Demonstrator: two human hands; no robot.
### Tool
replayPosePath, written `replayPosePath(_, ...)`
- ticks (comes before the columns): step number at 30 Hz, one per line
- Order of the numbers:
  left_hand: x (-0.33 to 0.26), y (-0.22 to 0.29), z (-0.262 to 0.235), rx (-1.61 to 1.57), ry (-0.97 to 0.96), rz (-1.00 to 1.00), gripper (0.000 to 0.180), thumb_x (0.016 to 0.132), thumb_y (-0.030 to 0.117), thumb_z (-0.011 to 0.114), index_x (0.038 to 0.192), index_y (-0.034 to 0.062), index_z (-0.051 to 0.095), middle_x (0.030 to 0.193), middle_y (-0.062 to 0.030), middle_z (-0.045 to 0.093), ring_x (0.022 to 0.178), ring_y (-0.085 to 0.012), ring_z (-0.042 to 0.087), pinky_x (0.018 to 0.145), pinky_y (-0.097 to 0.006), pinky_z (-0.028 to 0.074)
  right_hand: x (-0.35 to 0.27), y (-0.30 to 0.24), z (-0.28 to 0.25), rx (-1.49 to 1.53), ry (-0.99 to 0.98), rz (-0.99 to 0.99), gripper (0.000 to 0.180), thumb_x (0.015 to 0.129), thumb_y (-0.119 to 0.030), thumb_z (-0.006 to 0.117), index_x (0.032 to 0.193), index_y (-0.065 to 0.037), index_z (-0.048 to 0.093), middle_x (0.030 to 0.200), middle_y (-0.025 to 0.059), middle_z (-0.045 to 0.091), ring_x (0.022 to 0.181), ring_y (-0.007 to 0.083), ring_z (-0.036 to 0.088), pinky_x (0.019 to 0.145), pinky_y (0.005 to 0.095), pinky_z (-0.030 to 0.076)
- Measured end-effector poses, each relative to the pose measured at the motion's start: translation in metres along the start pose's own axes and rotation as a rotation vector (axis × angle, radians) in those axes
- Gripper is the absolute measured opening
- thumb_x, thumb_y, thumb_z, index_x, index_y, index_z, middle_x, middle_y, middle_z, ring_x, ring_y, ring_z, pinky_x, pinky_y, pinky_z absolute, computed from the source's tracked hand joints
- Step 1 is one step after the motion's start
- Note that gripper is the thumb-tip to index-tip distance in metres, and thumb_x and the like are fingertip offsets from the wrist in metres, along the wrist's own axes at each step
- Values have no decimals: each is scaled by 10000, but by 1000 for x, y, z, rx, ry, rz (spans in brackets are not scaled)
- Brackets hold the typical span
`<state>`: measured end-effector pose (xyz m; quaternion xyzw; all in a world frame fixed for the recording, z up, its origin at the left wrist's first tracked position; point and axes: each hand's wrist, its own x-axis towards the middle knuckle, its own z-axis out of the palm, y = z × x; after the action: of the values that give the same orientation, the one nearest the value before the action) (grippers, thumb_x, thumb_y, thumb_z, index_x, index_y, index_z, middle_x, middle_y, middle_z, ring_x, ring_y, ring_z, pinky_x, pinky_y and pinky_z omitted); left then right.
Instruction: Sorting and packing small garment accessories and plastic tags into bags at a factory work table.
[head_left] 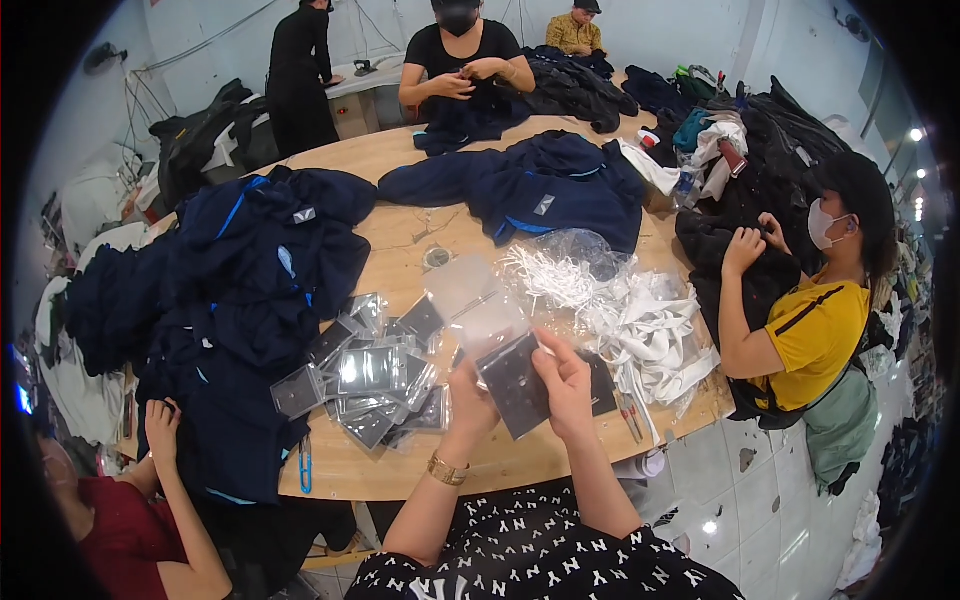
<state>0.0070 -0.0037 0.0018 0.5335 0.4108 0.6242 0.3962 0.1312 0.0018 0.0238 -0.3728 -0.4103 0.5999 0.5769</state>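
Observation:
A dark square card (515, 385) is held tilted over the table's near edge, between my two hands. My left hand (470, 402) closes on its left edge, with the fingers partly hidden behind it. My right hand (566, 382) pinches its upper right edge. A translucent plastic sleeve (472, 300) sticks up just beyond the card; I cannot tell whether the card is partly inside it. Left of my hands lies a loose heap of clear sleeves with dark inserts (372, 370). Another dark square (601, 384) rests beside my right hand.
White straps and cords (650, 325) lie on clear plastic at the right, near a pair of snips (632, 418). A blue thread cutter (305, 466) is at the front left edge. Navy jackets (250, 260) cover the left side. Co-workers surround the table (410, 235).

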Motion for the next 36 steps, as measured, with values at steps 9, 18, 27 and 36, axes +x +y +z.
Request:
replayPosePath(9, -12, -17, 5, -490, 161, -222, 300, 733, 120, 650, 1005, 13, 584, 863, -42, 626, 733, -125, 599, 632, -242, 477, -9, -17, 14, 14, -109, 53, 342, 867, -72, 521, 1192, -4, 440, 792, 34, 629, 661, 29, 541, 584, 153, 422)
replayPosePath(18, -15, 9, -6, -131, 5, 31, 226, 784, 109, 590, 980, -2, 583, 940, -79, 597, 841, -152, 580, 696, -271, 470, -12, -28, 9, 107, -167, 55, 359, 854, -45, 527, 1199, -14, 431, 760, 44, 628, 655, 35, 553, 577, 153, 424)
replayPosePath(27, -21, 23, 3, -996, 6, -473, 342, 789, 116, 570, 1105, 7, 500, 983, -106, 596, 880, -171, 576, 727, -288, 466, -11, -31, 3, -5, -231, 36, 368, 838, -17, 528, 1191, -10, 426, 772, 79, 639, 655, 74, 579, 591, 187, 450)
replayPosePath(36, -22, 23, 0, -220, -9, -143, 342, 749, 141, 622, 1049, -6, 546, 927, -54, 626, 842, -138, 596, 702, -269, 472, -9, -31, 7, -88, -144, 81, 305, 822, -10, 548, 1125, 4, 510, 792, 51, 618, 697, 70, 564, 608, 199, 454)
